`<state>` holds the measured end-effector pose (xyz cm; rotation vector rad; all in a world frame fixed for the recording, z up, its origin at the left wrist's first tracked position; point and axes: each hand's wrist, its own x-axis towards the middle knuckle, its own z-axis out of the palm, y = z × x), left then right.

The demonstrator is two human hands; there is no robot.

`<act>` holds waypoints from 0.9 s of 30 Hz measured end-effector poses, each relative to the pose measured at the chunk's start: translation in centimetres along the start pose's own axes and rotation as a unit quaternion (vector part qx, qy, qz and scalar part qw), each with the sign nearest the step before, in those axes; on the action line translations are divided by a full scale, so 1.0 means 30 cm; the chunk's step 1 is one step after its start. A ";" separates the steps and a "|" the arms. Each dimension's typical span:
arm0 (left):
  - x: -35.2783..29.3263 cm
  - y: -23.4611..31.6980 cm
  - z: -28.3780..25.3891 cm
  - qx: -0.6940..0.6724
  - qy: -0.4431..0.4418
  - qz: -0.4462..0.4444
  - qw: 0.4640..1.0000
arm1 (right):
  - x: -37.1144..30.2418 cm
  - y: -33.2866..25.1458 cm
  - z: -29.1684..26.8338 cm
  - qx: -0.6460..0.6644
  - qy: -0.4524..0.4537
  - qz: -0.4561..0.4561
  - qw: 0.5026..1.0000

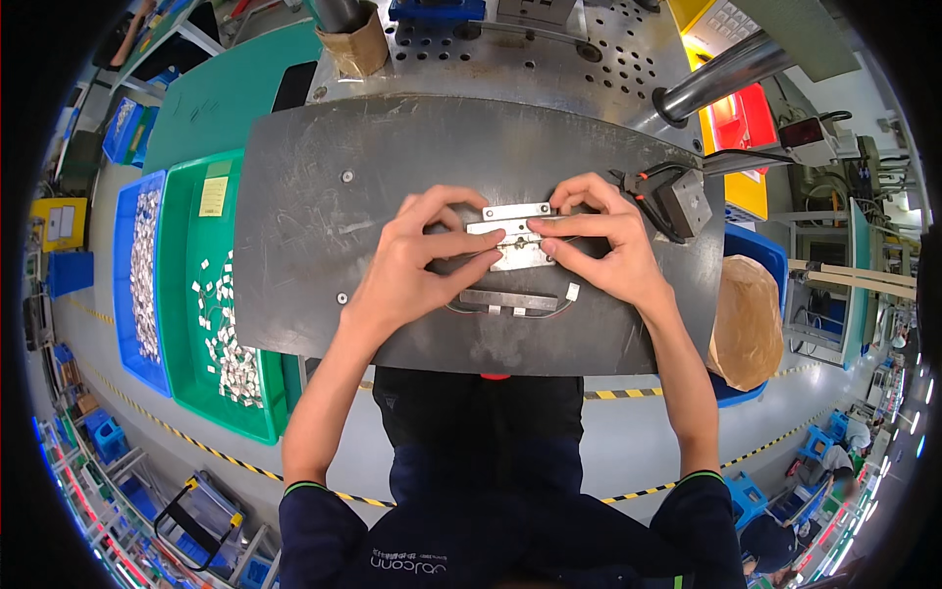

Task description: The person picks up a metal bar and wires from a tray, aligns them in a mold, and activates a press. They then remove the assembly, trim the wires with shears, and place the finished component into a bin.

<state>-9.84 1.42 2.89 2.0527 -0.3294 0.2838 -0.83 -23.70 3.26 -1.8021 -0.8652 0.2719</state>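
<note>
A small bright metal fixture (520,210) of stacked plates lies on the dark grey work plate (304,216) in front of me. From its left side, my left hand (412,255) brings thumb and index finger together over the middle of the fixture. My right hand (613,245) does the same from the right, its fingertips near the fixture's centre. Whatever sits between the fingertips is too small and covered to name. Just nearer to me lies a narrow metal bar (510,298), with thin wires and small white connectors (572,292) around it.
Pliers (643,201) with dark and orange handles lie at the right beside a metal block (690,204). On the left stand a green bin (211,407) and a blue bin (128,324) holding small white parts. A blue tub (775,260) with brown lining stands right. A metal post (726,77) rises behind.
</note>
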 end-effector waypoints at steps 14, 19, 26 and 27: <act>0.004 0.018 0.002 -0.157 -0.029 -0.136 0.978 | 0.007 -0.029 0.001 -0.019 -0.009 0.043 0.999; -0.005 0.008 -0.001 -0.181 -0.013 -0.129 0.975 | 0.006 -0.028 0.024 -0.056 0.042 -0.002 0.998; -0.003 0.008 0.001 -0.239 0.005 -0.134 0.962 | 0.035 -0.040 0.019 -0.123 -0.041 -0.055 0.990; -0.007 0.003 0.001 -0.239 0.006 -0.136 0.961 | 0.049 -0.053 0.026 -0.162 -0.076 -0.073 0.981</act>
